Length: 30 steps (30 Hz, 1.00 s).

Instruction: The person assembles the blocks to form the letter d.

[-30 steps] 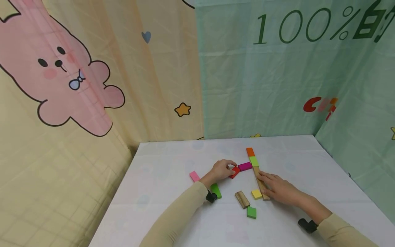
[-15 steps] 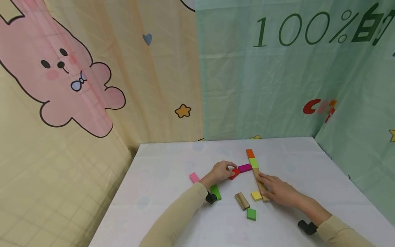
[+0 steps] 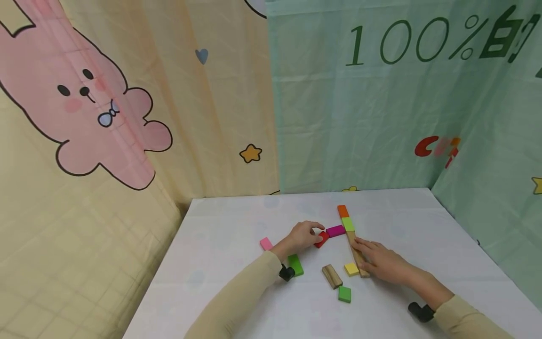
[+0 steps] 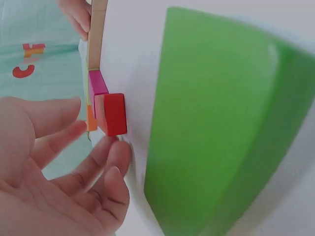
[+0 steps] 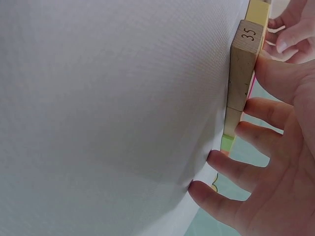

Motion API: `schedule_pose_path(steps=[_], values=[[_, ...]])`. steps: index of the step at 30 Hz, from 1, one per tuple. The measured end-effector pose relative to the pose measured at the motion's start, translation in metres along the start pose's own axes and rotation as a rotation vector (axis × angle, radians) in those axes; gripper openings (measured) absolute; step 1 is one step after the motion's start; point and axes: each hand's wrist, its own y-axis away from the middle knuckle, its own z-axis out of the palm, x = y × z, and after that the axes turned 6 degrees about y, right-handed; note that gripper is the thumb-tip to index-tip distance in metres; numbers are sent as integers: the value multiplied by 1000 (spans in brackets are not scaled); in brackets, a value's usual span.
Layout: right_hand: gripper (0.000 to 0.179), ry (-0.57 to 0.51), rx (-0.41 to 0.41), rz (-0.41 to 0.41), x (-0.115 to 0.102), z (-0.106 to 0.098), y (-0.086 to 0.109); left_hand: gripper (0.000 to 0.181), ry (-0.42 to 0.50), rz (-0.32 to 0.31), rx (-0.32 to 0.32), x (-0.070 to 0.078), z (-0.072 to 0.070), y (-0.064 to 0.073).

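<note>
My left hand [image 3: 303,236] holds a small red block [image 3: 322,239] between thumb and fingertips. In the left wrist view the fingers curl beside the red block [image 4: 115,114]. A magenta block [image 3: 336,230] lies end-on to it and meets a straight row. That row has an orange block [image 3: 343,211], a lime block [image 3: 347,223] and plain wooden blocks [image 3: 354,244]. Along the row's right side rests my right hand [image 3: 383,260], fingers straight, touching the wood. In the right wrist view, the thumb lies against a wooden block [image 5: 243,64] marked 35.
A yellow block [image 3: 351,269] lies left of the row's near end. Closer in are a grooved wooden block [image 3: 332,276] and a square green block [image 3: 345,294]. By the left wrist lie a longer green block [image 3: 296,265] and a pink block [image 3: 266,243], partly covered. White cloth [image 3: 211,263] covers the table.
</note>
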Motion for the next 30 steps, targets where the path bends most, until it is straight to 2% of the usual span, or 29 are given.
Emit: schedule_pose_path(steps=[11,16,24,30], values=[[67,-4,21,-3,1,-2,1,41,-79,43,-13,7,-11,15],[66,-27,11,-1,1,2,1,42,-86,30,-20,1,-17,23],[66,-1,28,-2,1,3,2,42,-98,98,-34,-8,-26,35],[68,4,20,4,2,3,2,44,-86,117,-46,-9,-32,51]])
